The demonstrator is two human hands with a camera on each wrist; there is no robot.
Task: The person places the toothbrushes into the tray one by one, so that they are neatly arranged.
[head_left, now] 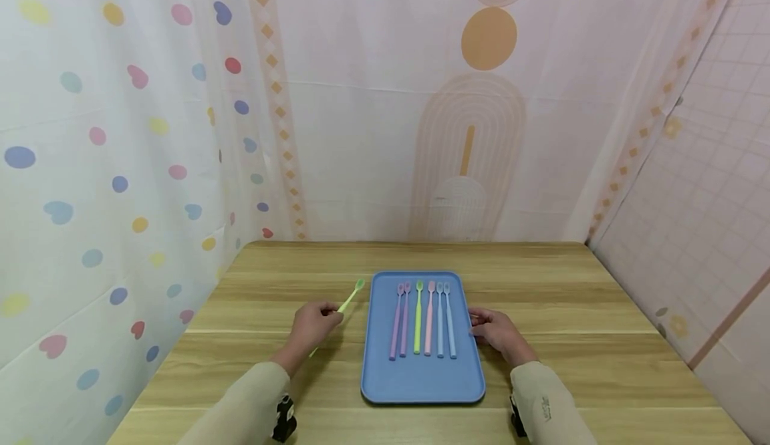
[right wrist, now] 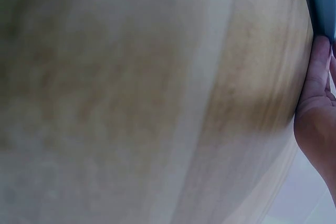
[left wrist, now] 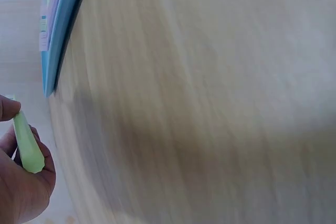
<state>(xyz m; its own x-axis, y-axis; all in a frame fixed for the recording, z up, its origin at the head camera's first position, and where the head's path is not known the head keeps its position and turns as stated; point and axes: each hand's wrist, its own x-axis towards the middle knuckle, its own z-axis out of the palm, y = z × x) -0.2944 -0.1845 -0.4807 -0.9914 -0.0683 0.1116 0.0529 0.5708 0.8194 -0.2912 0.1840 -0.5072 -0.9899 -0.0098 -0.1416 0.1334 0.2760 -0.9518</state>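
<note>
My left hand (head_left: 313, 328) pinches a light green toothbrush (head_left: 351, 297) by its handle, left of the blue tray (head_left: 421, 383). The brush slants, with its head up and to the right. In the left wrist view, the green handle's end (left wrist: 30, 153) shows between thumb and fingers. At the tray's right edge, my right hand (head_left: 500, 335) touches the rim with extended fingers. On the tray lie two purple toothbrushes (head_left: 396, 328), a green toothbrush (head_left: 418, 325), a pink toothbrush (head_left: 429, 325) and two light blue toothbrushes (head_left: 440, 325), side by side with heads at the far end.
The tray lies on a wood-grain table (head_left: 277, 278). Behind the table hangs a patterned curtain (head_left: 361, 164), and a dotted curtain (head_left: 90, 218) is on the left. A pale grid-patterned curtain (head_left: 710, 184) borders the right side.
</note>
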